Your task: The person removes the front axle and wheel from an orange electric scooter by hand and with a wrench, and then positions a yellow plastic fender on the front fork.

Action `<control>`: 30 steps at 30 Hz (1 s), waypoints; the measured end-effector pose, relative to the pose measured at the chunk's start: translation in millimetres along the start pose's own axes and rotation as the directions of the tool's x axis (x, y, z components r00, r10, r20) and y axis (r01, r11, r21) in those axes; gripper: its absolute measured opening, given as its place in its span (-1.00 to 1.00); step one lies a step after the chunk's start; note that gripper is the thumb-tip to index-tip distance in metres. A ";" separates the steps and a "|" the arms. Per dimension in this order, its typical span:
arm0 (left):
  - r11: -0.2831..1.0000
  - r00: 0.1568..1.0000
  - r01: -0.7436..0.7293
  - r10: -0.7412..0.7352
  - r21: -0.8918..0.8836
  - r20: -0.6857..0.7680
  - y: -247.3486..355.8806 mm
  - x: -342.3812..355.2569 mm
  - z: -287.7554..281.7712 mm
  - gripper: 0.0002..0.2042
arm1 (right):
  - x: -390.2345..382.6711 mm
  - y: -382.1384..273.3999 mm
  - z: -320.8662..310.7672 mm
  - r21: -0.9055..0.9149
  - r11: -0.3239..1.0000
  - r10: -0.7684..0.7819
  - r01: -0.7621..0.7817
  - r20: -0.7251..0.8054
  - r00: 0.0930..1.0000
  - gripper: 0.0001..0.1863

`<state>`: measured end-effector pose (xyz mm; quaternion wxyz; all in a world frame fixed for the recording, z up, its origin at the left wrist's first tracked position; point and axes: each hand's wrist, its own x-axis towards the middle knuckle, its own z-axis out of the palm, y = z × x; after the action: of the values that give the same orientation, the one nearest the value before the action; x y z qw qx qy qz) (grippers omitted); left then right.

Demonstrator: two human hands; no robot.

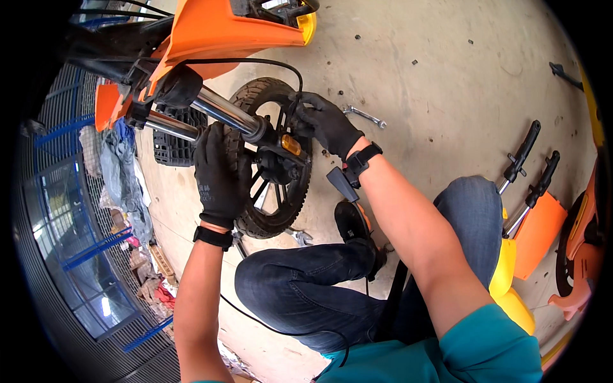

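In front of me is the front wheel (266, 225) of a motorbike, with a knobbly black tyre and black spokes. My left hand (220, 175), in a black glove, grips the tyre's left side, its fingers along the fork leg. My gloved right hand (325, 124) is closed at the wheel's right side, fingers pinched on a black cable (281, 62) that loops down from the bike. Its fingertips are partly hidden. Between the hands, a chrome fork leg (223, 108) runs down to an amber reflector (291, 145).
An orange fender (223, 35) overhangs the wheel. A wrench (365, 117) lies on the concrete floor (447, 96) to the right. Behind the wheel stands a black plastic crate (172, 143). Farther right are loose fork legs (523, 159) and orange and yellow panels (539, 223).
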<state>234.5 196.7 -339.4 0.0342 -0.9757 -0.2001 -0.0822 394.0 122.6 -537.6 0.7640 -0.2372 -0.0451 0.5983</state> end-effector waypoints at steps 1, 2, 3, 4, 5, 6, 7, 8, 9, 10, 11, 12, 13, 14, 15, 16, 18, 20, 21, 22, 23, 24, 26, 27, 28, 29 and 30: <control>1.000 1.000 -0.003 0.003 0.008 -0.001 0.0 0.8 0.4 -0.34 | 3.0 4.6 -2.2 -0.008 1.000 -0.013 0.013 0.006 1.000 -0.68; 1.000 1.000 -0.005 0.005 0.016 -0.001 -0.3 1.2 0.7 -0.34 | 5.1 9.5 -4.4 -0.051 0.998 -0.029 0.030 0.011 1.000 -0.67; 1.000 1.000 -0.006 0.006 0.026 0.000 -0.8 0.8 1.1 -0.33 | 6.3 14.1 -4.7 -0.092 0.995 -0.043 0.044 0.017 0.999 -0.66; 1.000 1.000 -0.005 0.005 0.024 0.002 -0.6 1.0 1.3 -0.33 | 7.9 18.4 -5.0 -0.132 0.990 -0.056 0.058 0.023 0.998 -0.65; 1.000 1.000 -0.004 0.004 0.023 0.003 -0.1 1.4 1.3 -0.33 | 8.4 24.0 -4.4 -0.066 0.995 -0.078 0.079 0.020 0.997 -0.65; 1.000 1.000 -0.002 0.002 0.022 0.004 0.1 1.2 0.8 -0.33 | 8.6 26.4 -2.6 -0.081 0.993 -0.086 0.086 0.012 0.996 -0.65; 1.000 1.000 0.002 -0.002 0.017 0.010 0.6 1.1 0.0 -0.34 | 8.8 28.3 -1.3 -0.096 0.991 -0.093 0.093 0.003 0.996 -0.65; 1.000 1.000 0.005 -0.006 0.012 0.016 1.2 1.0 -0.8 -0.35 | 8.9 30.1 -0.1 -0.111 0.989 -0.101 0.100 -0.005 0.995 -0.64; 1.000 1.000 0.010 -0.010 0.007 0.021 1.7 1.0 -1.2 -0.36 | 8.1 29.2 3.4 -0.133 0.987 -0.098 0.095 -0.014 0.995 -0.65; 1.000 1.000 -0.002 0.001 0.018 0.019 0.6 0.8 -0.5 -0.35 | 7.5 27.9 6.6 -0.155 0.984 -0.095 0.090 -0.024 0.995 -0.65; 0.999 1.000 -0.014 0.014 0.029 0.018 -1.4 0.4 0.5 -0.34 | 6.4 25.9 8.6 -0.176 0.981 -0.093 0.085 -0.033 0.995 -0.65; 0.999 0.999 -0.028 0.028 0.042 0.016 -2.2 1.0 0.9 -0.33 | 7.6 26.8 6.6 -0.186 0.978 -0.100 0.094 -0.026 0.995 -0.64; 0.999 1.000 -0.027 0.026 0.044 0.016 -1.3 2.0 1.1 -0.34 | 9.5 27.0 4.3 -0.195 0.975 -0.108 0.103 -0.019 0.994 -0.64; 0.999 1.000 -0.025 0.024 0.047 0.016 -0.2 2.9 1.1 -0.34 | 11.3 26.9 1.7 -0.205 0.972 -0.117 0.112 -0.013 0.993 -0.64; 0.999 1.000 -0.016 0.015 0.050 0.016 -0.2 1.2 0.7 -0.34 | 9.7 21.7 3.1 -0.122 0.989 -0.089 0.085 -0.025 0.996 -0.63; 0.999 1.000 -0.012 0.011 0.050 0.019 -0.5 -0.3 0.2 -0.34 | 7.5 15.1 2.5 -0.039 0.998 -0.060 0.059 -0.034 0.998 -0.62; 0.999 1.000 -0.010 0.009 0.049 0.024 -0.4 -1.3 -0.5 -0.35 | 5.7 7.8 -0.6 0.038 0.999 -0.030 0.031 -0.014 0.999 -0.61; 0.999 1.000 -0.013 0.012 0.045 0.020 0.3 -0.6 0.5 -0.35 | 7.1 6.6 -5.7 0.021 0.999 -0.027 0.026 0.043 0.999 -0.59; 0.999 1.000 -0.015 0.014 0.044 0.017 0.3 0.1 0.5 -0.35 | 6.0 9.0 -4.3 -0.005 1.000 -0.017 0.017 0.032 0.999 -0.60; 0.999 1.000 -0.012 0.011 0.044 0.022 -0.2 0.3 0.5 -0.35 | 3.5 13.6 -1.3 -0.032 0.999 -0.006 0.007 0.021 1.000 -0.61; 0.999 1.000 -0.008 0.007 0.044 0.026 -0.9 0.2 0.3 -0.35 | 1.8 17.3 1.2 -0.059 0.998 0.004 -0.003 0.009 1.000 -0.62; 0.999 1.000 -0.004 0.003 0.043 0.031 -1.4 0.2 0.5 -0.35 | 1.5 20.5 1.8 -0.086 0.996 -0.006 0.006 -0.001 1.000 -0.63; 0.999 1.000 -0.009 0.008 0.053 0.026 -0.6 0.8 0.8 -0.36 | 1.9 25.7 1.8 -0.140 0.990 -0.027 0.024 -0.020 0.999 -0.65; 0.998 1.000 -0.011 0.009 0.058 0.025 -0.4 0.1 1.0 -0.36 | 2.9 27.5 1.4 -0.109 0.994 -0.021 0.020 -0.011 1.000 -0.66; 0.999 1.000 -0.009 0.008 0.048 0.025 -1.0 -0.5 1.0 -0.35 | 4.5 28.6 0.6 -0.077 0.997 -0.016 0.016 -0.003 1.000 -0.67; 0.999 1.000 -0.007 0.006 0.039 0.025 -2.1 -1.0 0.8 -0.35 | 5.6 29.7 -0.3 -0.046 0.999 -0.011 0.011 0.006 1.000 -0.68; 1.000 1.000 -0.005 0.004 0.030 0.025 -2.7 -1.4 0.7 -0.35 | 6.0 30.9 -1.1 0.000 1.000 0.001 -0.001 0.018 1.000 -0.67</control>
<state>232.3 198.7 -340.2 0.0464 -0.9765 -0.1994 -0.0668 368.6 133.2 -552.7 0.7633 -0.2318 -0.0520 0.6008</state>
